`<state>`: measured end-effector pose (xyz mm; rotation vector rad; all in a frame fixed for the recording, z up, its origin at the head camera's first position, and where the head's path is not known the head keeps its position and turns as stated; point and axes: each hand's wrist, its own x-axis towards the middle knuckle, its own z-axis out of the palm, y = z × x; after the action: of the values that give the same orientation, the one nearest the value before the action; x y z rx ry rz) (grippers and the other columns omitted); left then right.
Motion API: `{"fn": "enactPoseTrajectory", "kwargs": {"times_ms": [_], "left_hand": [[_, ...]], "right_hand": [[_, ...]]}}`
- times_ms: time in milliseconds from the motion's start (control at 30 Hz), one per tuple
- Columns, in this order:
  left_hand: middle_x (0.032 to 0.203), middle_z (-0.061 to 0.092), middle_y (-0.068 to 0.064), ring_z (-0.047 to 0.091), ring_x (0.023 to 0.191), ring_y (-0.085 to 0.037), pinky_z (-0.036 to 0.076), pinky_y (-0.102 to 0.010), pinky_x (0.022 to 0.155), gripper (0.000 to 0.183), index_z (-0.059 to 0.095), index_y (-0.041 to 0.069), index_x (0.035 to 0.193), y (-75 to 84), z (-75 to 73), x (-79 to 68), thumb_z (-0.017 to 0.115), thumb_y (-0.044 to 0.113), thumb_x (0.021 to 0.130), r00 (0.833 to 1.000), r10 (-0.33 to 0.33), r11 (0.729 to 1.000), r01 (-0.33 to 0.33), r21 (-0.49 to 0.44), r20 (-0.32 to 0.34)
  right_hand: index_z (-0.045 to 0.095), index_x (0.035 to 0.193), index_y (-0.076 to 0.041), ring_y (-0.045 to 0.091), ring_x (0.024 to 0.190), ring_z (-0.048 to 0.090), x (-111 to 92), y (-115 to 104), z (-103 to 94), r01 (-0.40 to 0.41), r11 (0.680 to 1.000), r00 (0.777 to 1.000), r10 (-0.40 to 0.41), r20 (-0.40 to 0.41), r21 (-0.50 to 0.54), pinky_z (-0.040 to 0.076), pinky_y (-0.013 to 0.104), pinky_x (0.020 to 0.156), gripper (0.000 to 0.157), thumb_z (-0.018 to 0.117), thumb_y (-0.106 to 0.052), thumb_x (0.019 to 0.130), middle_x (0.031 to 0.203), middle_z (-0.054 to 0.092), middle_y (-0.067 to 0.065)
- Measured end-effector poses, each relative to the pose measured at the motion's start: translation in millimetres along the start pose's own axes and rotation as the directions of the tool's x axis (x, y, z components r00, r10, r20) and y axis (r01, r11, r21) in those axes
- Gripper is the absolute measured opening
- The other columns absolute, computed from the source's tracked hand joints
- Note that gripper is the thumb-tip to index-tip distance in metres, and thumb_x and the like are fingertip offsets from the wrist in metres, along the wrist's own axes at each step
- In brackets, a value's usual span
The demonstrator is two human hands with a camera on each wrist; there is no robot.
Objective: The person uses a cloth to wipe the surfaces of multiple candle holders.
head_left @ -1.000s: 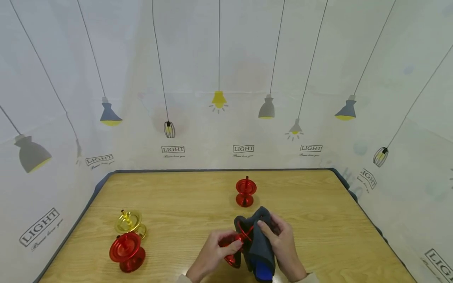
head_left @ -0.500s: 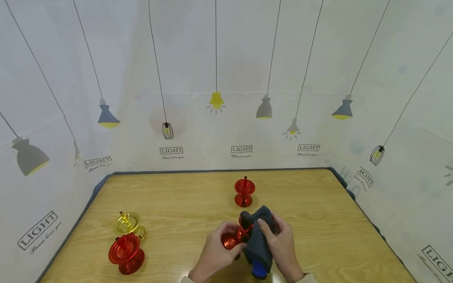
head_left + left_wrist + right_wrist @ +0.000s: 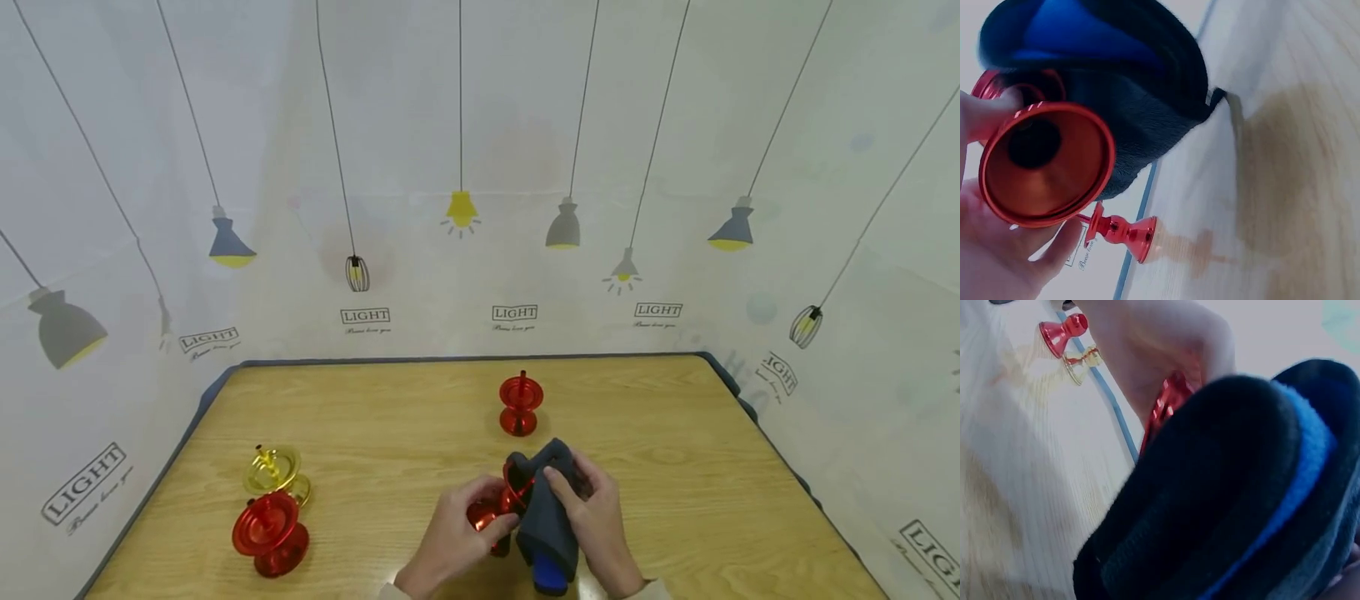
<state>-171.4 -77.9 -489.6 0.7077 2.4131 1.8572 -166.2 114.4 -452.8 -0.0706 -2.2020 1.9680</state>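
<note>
Red candle holder (image 3: pixel 1063 181), pinched in the left grip (image 3: pixel 461 525), meets dark cloth (image 3: pixel 547 517) pinched by the right grip (image 3: pixel 600 504); it has tilted since a second ago, seemingly offering the cloth another part; another red holder (image 3: pixel 520 418) stands farther across the surface (image 3: pixel 360 475).

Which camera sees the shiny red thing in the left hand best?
The left wrist view: the red holder is big there, its hollow base facing the camera. The head view shows it smaller, partly covered by the left hand and dark cloth. The right wrist view shows only a red bit, the rest hidden.
</note>
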Motion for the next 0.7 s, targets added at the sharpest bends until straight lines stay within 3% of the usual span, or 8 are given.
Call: {"fn": "enactPoseTrajectory", "kwargs": {"times_ms": [133,267,367,500,600,700], "left_hand": [[0.105,0.074,-0.015,0.067,0.091,-0.004,0.055,-0.02,0.082,0.028,0.069,0.003,0.118,-1.1,-5.7,1.1,0.069,0.022,0.098,0.991,-0.049,0.989,0.066,-0.136,0.125],[0.105,0.069,-0.029,0.065,0.089,-0.001,0.053,-0.019,0.082,0.039,0.064,-0.013,0.117,-5.5,-12.2,1.4,0.058,0.023,0.104,0.962,-0.057,0.95,0.135,-0.282,0.268],[0.109,0.065,-0.035,0.064,0.091,0.0,0.052,-0.019,0.083,0.046,0.059,-0.019,0.122,-8.0,-15.0,1.1,0.053,0.024,0.105,0.945,-0.044,0.931,0.156,-0.33,0.323],[0.11,0.068,-0.028,0.063,0.091,0.0,0.052,-0.019,0.083,0.039,0.063,-0.009,0.123,-5.0,-11.1,0.9,0.059,0.025,0.103,0.96,-0.047,0.965,0.115,-0.235,0.276],[0.108,0.071,-0.016,0.064,0.09,-0.002,0.053,-0.02,0.082,0.034,0.065,0.003,0.122,0.4,-3.7,0.5,0.072,0.023,0.095,0.984,-0.059,0.991,0.078,-0.105,0.167],[0.107,0.072,-0.009,0.066,0.093,-0.006,0.054,-0.022,0.083,0.039,0.065,0.008,0.12,4.8,3.4,0.5,0.081,0.019,0.086,0.997,-0.059,0.998,0.06,-0.006,0.039]], "right_hand": [[0.064,0.126,0.008,0.006,0.085,0.067,1,2,-4.4,0.01,0.999,0.998,-0.013,0.057,0.044,0.055,0.021,0.075,0.037,0.071,-0.006,0.093,0.106,0.073,0.015],[0.064,0.126,0.01,0.009,0.085,0.068,1,2,-6.7,-0.004,0.994,0.995,-0.007,0.098,0.113,0.056,0.024,0.072,0.036,0.07,-0.004,0.093,0.101,0.074,0.006],[0.063,0.126,0.011,0.01,0.084,0.069,1,1,-7.4,-0.009,0.991,0.994,-0.005,0.11,0.133,0.056,0.024,0.07,0.036,0.069,-0.002,0.093,0.097,0.074,0.0],[0.062,0.127,0.011,0.009,0.081,0.066,1,1,-7.9,-0.017,0.996,0.997,0.01,0.079,0.092,0.054,0.023,0.069,0.037,0.068,-0.004,0.094,0.094,0.072,0.001],[0.061,0.13,0.01,0.007,0.08,0.064,1,0,-7.7,-0.033,0.998,0.999,0.031,0.037,0.049,0.054,0.022,0.071,0.04,0.069,-0.008,0.095,0.098,0.073,0.007],[0.061,0.131,0.009,0.005,0.082,0.065,1,-1,-6.1,-0.032,0.999,0.999,0.032,0.003,0.018,0.054,0.021,0.073,0.042,0.07,-0.01,0.095,0.105,0.073,0.015]]}}
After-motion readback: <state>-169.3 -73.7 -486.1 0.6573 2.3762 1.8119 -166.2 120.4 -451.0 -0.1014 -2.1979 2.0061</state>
